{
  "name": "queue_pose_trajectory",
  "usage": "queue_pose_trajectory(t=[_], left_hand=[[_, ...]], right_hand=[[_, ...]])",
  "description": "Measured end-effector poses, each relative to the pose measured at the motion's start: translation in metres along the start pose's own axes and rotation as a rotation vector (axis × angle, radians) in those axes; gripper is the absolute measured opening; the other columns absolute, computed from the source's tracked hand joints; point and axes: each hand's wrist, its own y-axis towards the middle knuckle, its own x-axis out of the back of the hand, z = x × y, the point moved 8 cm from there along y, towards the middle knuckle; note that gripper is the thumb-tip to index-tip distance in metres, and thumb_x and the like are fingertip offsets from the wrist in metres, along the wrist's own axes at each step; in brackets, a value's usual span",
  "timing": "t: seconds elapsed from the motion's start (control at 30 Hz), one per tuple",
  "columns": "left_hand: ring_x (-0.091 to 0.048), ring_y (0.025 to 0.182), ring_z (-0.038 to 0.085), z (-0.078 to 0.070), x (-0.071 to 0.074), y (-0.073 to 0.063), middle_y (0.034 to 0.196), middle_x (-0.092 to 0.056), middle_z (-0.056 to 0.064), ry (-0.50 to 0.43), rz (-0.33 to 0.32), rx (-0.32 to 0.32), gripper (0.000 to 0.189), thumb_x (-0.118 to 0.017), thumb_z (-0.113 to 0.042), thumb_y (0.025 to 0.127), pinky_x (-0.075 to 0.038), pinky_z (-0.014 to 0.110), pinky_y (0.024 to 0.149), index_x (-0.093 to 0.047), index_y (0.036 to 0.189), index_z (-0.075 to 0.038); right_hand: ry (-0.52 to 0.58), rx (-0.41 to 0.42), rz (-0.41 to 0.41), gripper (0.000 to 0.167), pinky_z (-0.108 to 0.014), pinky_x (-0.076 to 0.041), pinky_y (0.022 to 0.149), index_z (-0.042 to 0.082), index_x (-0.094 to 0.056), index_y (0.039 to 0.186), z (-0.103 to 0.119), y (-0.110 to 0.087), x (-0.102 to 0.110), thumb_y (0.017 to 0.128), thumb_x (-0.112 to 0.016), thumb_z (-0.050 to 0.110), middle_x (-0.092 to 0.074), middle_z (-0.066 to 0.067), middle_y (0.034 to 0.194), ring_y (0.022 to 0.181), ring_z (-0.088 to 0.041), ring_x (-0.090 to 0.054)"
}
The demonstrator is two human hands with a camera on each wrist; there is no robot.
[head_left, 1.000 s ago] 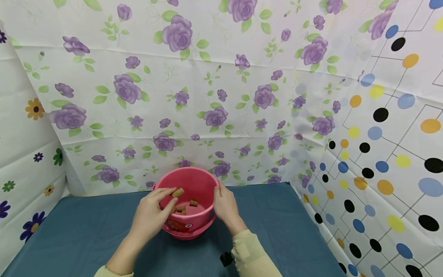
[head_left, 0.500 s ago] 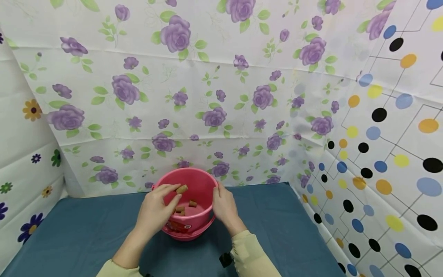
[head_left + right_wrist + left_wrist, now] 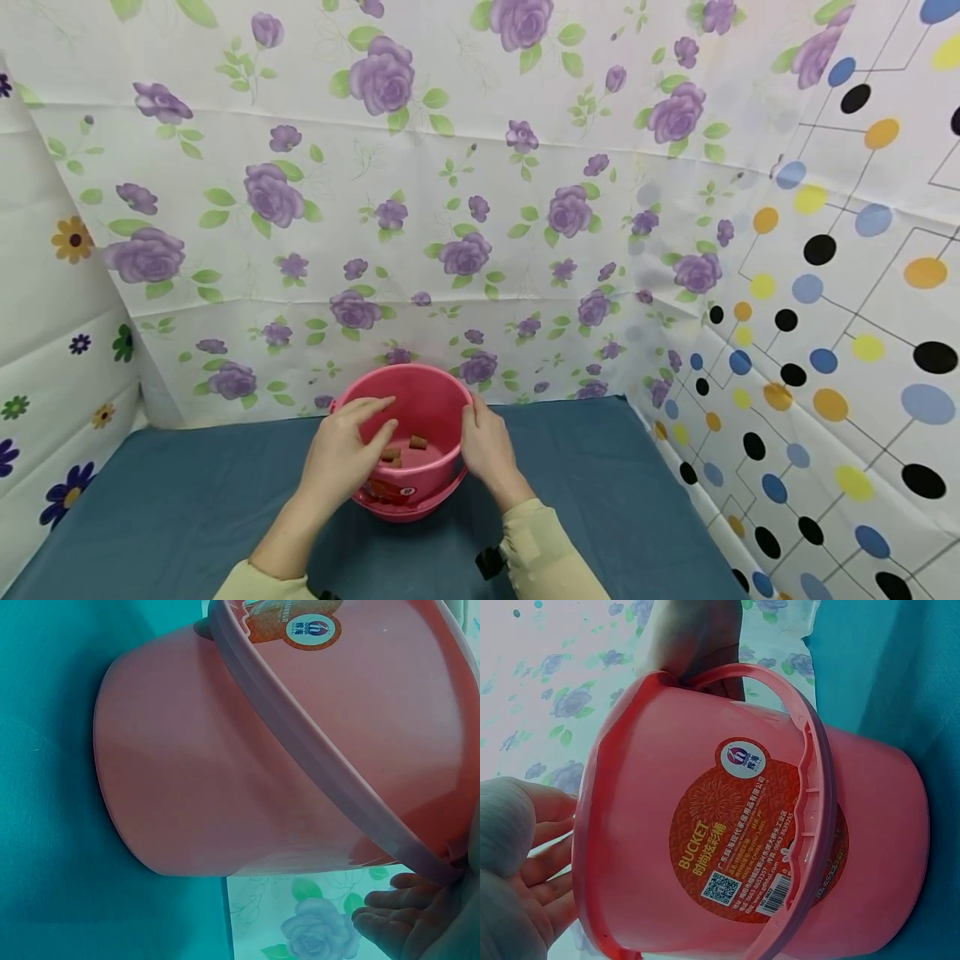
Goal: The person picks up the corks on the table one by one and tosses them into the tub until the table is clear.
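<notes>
A pink plastic bucket (image 3: pixel 431 392) stands upright with its handle (image 3: pixel 825 780) hanging down in front. Several short brown cylinders like corks (image 3: pixel 418 442) lie on its bottom; the near wall and my left hand hide part of the inside. My left hand (image 3: pixel 337 458) is over the left side of the rim, thumb and fingers apart and nothing between them. At the right side of the rim my right hand (image 3: pixel 486 450) grips the bucket, its fingers (image 3: pixel 397 907) seen outside the wall in the right wrist view.
The bucket stands on a table with a dark blue cloth (image 3: pixel 180 500). Close behind it hangs a rose-patterned sheet (image 3: pixel 480 308). A dotted sheet (image 3: pixel 810 400) borders the right side, and a flower-printed sheet (image 3: pixel 52 317) the left.
My left hand held one cork-like piece over the bucket in both earlier frames; it has let go, and the piece is gone from its fingers. My right hand stays on the rim.
</notes>
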Motion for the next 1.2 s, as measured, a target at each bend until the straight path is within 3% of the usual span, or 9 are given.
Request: queue_pose_trajectory(t=[0.07,0.17,0.53,0.63,0.77,0.83,1.0,1.1,1.2], left_hand=[[-0.038,0.04,0.015,0.0,0.001,-0.001,0.134,-0.072,0.015,-0.011,-0.001,-0.001,0.039,-0.083,-0.016,0.096,-0.037,0.03,0.041,-0.077,0.134,-0.011],[-0.033,0.039,0.009,-0.001,0.001,-0.001,0.133,-0.072,0.015,-0.017,-0.004,-0.003,0.038,-0.083,-0.016,0.096,-0.034,0.027,0.041,-0.077,0.133,-0.011],[-0.033,0.039,0.009,0.006,0.007,-0.005,0.131,-0.073,0.012,-0.024,-0.032,0.006,0.034,-0.082,-0.018,0.097,-0.035,0.028,0.041,-0.079,0.131,-0.012],[-0.041,0.042,0.008,0.006,0.012,-0.008,0.13,-0.074,0.011,-0.033,-0.059,-0.007,0.032,-0.08,-0.018,0.098,-0.037,0.028,0.043,-0.079,0.129,-0.012],[-0.059,0.058,0.015,0.003,0.024,-0.017,0.128,-0.074,0.01,-0.03,-0.13,-0.039,0.031,-0.079,-0.015,0.098,-0.044,0.03,0.05,-0.079,0.129,-0.012],[-0.068,0.075,0.022,0.003,0.031,-0.023,0.128,-0.074,0.01,-0.022,-0.16,-0.05,0.032,-0.079,-0.014,0.099,-0.049,0.033,0.058,-0.078,0.131,-0.012],[-0.067,0.122,0.037,0.011,0.046,-0.036,0.136,-0.069,0.013,-0.009,-0.177,-0.047,0.041,-0.078,-0.014,0.1,-0.059,0.055,0.082,-0.072,0.14,-0.009],[-0.063,0.127,0.041,0.024,0.054,-0.047,0.138,-0.066,0.015,0.001,-0.164,-0.017,0.047,-0.077,-0.015,0.1,-0.053,0.068,0.093,-0.067,0.146,-0.009],[-0.061,0.126,0.044,0.041,0.059,-0.059,0.14,-0.064,0.017,0.04,-0.13,0.022,0.049,-0.077,-0.02,0.102,-0.051,0.07,0.094,-0.065,0.148,-0.009]], right_hand=[[0.004,-0.004,0.0,0.051,-0.059,-0.047,0.112,0.005,-0.051,0.16,0.0,0.0,0.0,0.117,-0.039,0.03,-0.059,-0.018,0.153,0.137,-0.038,-0.059],[0.008,-0.003,-0.001,0.051,-0.059,-0.047,0.112,0.005,-0.05,0.16,0.0,0.0,0.001,0.117,-0.039,0.03,-0.059,-0.018,0.153,0.137,-0.038,-0.059],[0.004,0.014,0.003,0.05,-0.06,-0.047,0.112,0.003,-0.051,0.159,0.004,0.001,-0.004,0.117,-0.04,0.028,-0.059,-0.02,0.152,0.137,-0.039,-0.059],[-0.002,0.009,0.009,0.051,-0.06,-0.046,0.113,0.003,-0.051,0.159,0.005,0.001,-0.004,0.117,-0.039,0.028,-0.059,-0.02,0.153,0.138,-0.039,-0.058],[0.008,0.001,0.02,0.052,-0.06,-0.045,0.113,0.003,-0.05,0.16,0.006,0.001,-0.002,0.116,-0.04,0.029,-0.057,-0.02,0.154,0.139,-0.04,-0.057],[0.026,-0.004,0.027,0.053,-0.061,-0.044,0.114,0.003,-0.048,0.161,0.005,0.0,-0.001,0.116,-0.04,0.031,-0.056,-0.02,0.156,0.141,-0.04,-0.055],[0.078,0.023,0.057,0.062,-0.061,-0.043,0.115,0.006,-0.039,0.166,-0.002,0.001,0.003,0.116,-0.041,0.043,-0.051,-0.019,0.16,0.144,-0.039,-0.052],[0.133,0.057,0.098,0.075,-0.063,-0.04,0.117,0.012,-0.024,0.172,-0.007,0.002,0.008,0.114,-0.039,0.056,-0.043,-0.02,0.166,0.148,-0.042,-0.047],[0.174,0.066,0.125,0.08,-0.064,-0.036,0.119,0.021,-0.011,0.175,-0.016,0.001,0.016,0.112,-0.035,0.064,-0.035,-0.019,0.171,0.152,-0.042,-0.041]])
